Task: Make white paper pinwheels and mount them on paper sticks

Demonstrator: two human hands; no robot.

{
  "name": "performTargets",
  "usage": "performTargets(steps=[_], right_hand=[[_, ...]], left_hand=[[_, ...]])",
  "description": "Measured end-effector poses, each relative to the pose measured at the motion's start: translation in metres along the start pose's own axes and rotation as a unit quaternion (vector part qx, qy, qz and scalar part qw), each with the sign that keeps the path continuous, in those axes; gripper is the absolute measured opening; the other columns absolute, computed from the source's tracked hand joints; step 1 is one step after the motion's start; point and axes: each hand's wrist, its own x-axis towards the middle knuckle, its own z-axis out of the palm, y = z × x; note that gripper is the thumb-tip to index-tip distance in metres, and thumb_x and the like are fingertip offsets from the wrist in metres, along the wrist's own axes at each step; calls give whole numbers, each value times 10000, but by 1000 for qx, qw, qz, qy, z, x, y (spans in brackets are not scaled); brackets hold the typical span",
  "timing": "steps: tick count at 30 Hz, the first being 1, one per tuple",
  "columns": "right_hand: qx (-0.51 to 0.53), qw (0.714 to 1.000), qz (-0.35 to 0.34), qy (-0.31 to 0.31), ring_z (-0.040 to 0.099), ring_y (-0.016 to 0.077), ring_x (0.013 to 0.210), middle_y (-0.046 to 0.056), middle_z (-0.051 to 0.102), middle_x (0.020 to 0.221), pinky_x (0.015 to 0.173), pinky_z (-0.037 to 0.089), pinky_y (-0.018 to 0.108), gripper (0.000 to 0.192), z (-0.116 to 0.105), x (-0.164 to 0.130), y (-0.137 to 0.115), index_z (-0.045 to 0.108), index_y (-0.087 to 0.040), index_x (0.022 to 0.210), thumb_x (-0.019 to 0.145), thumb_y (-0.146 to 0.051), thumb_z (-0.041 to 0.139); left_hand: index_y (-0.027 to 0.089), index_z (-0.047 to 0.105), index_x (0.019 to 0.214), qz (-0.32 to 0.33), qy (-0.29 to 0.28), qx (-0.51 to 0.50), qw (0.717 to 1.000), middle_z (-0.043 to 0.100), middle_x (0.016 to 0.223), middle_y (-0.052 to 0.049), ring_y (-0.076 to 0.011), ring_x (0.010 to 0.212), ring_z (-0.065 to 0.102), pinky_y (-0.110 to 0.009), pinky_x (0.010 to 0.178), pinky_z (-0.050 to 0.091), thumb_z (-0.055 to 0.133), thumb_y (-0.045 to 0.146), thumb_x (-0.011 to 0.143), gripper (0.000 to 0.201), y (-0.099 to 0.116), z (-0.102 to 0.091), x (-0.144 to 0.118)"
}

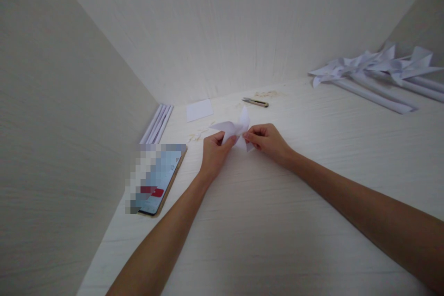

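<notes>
Head view: paper pinwheel is pinched between left hand and right hand, just above desk (cutter lies beyond the grip). Thin folds could be torn or sprung open if squeezed unevenly.

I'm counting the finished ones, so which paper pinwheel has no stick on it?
The paper pinwheel held between the left hand and right hand. The pinwheels at the far right lie on rolled paper sticks.

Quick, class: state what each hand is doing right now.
Left hand: closed, pinching the paper pinwheel.
Right hand: closed, pinching the same paper pinwheel.
</notes>
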Motion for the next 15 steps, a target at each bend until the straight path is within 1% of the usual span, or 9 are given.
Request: performTargets(steps=[4, 9, 15], right_hand=[[25, 1000, 16, 2, 287, 46, 359, -70, 370, 364, 387, 197, 217, 264, 0, 1, 0, 481, -155, 468, 652, -341, 518], [31, 999, 17, 4, 292, 45, 353, -73, 370, 358, 382, 203, 215, 274, 0, 1, 1, 476, -158, 469, 660, -349, 523], [31, 999, 15, 11, 297, 46, 350, -70, 372, 360, 382, 214, 217, 299, 1, 1, 1, 461, -164, 456, 660, -373, 524]], left_hand=[[145, 576, 562, -4, -4, 6, 1000, 448, 505, 49, -81, 498, 387, -214, 486, 302, 526, 285, 667, 182, 0, 0, 0], [139, 553, 547, -17, -14, 18, 1000, 426, 498, 52, -75, 486, 374, -214, 471, 291, 535, 290, 646, 183, -1, 0, 0], [139, 506, 507, -15, -20, 14, 1000, 388, 475, 56, -64, 460, 329, -207, 435, 235, 545, 287, 630, 197, -3, 1, 1]])
